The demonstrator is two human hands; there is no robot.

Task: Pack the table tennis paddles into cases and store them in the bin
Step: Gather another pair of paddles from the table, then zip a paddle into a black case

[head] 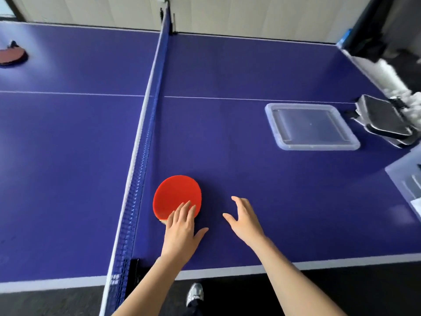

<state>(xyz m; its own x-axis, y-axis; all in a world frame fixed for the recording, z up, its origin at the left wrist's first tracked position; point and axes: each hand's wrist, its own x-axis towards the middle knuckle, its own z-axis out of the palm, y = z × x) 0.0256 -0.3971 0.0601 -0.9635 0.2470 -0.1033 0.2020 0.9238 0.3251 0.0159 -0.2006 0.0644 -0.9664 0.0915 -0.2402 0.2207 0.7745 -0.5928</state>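
One blue table tennis table [250,69] is split by one net [145,142]. Near its right edge lie one clear plastic lid [311,127] and grey-black paddle cases [385,120], their count unclear. Two paddles: red round paddle [176,195] beside the net under the flat left hand [181,233], second paddle [12,56] far left. The right hand [245,218] hovers spread.

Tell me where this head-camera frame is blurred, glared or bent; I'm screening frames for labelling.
Head view: the far paddle at upper left is soft, with a pale glare patch on the table beside it; the cases and clutter at the right edge are smeared; the wide lens bows the net and table edges; the red paddle, both hands and the clear lid are reasonably sharp.
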